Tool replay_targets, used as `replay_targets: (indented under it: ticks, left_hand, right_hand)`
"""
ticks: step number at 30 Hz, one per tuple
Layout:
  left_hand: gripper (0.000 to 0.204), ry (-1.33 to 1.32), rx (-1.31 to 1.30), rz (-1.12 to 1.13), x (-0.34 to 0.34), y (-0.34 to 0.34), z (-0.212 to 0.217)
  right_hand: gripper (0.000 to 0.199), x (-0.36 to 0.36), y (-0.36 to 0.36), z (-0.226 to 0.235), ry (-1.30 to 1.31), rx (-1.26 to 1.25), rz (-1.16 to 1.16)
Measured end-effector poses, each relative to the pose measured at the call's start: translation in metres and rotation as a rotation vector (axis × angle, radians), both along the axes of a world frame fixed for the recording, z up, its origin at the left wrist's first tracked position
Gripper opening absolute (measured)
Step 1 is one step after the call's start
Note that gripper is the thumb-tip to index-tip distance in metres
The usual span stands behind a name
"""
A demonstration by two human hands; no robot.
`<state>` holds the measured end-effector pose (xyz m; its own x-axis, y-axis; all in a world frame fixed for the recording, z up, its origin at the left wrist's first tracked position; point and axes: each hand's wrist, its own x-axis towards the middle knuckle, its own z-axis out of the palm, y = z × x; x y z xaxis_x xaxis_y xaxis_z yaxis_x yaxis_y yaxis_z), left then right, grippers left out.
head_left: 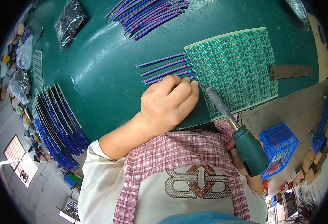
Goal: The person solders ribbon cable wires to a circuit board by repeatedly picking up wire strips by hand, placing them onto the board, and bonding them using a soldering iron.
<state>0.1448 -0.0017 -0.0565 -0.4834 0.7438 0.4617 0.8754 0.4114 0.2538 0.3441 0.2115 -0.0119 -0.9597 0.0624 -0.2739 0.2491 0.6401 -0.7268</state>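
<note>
A green circuit board panel (238,67), covered in rows of small parts, lies on the green table. Several multicoloured ribbon cables (167,70) reach leftward from its left edge. My left hand (169,99) is closed at that edge, its fingers pinching the end of the nearest ribbon cable; the fingertips hide the joint. My right hand (239,158), partly hidden, grips the green handle of a soldering iron (250,151). The iron's metal shaft slants up and left, its tip close to my left fingertips at the board's edge. Whether the tip touches the board I cannot tell.
A brown bar (292,71) overlaps the panel's right edge. Loose ribbon cables (149,16) lie at the far side. A plastic bag of dark parts (70,22) sits far left; boards with blue cables (59,127) are stacked left. A blue crate (279,147) stands below the table.
</note>
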Motion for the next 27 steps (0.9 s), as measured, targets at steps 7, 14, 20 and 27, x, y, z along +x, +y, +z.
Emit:
replay_targets:
  ticks: [7,14,20,27]
  left_hand:
    - [0.028,0.019,-0.006,0.0,-0.001,0.003,0.002]
    - [0.021,0.057,-0.041,0.009,-0.001,-0.005,0.001]
    - [0.03,0.005,-0.065,0.017,0.002,-0.004,0.003]
    - [0.029,-0.028,-0.092,0.0,0.003,-0.001,0.003]
  right_hand:
    - [0.015,-0.004,-0.001,0.011,-0.067,-0.084,-0.173]
    - [0.021,-0.018,0.045,0.005,0.083,-0.067,-0.234]
    - [0.021,-0.133,0.133,0.015,0.725,-0.024,-0.573]
    - [0.029,-0.138,0.138,0.018,0.562,-0.106,-0.554]
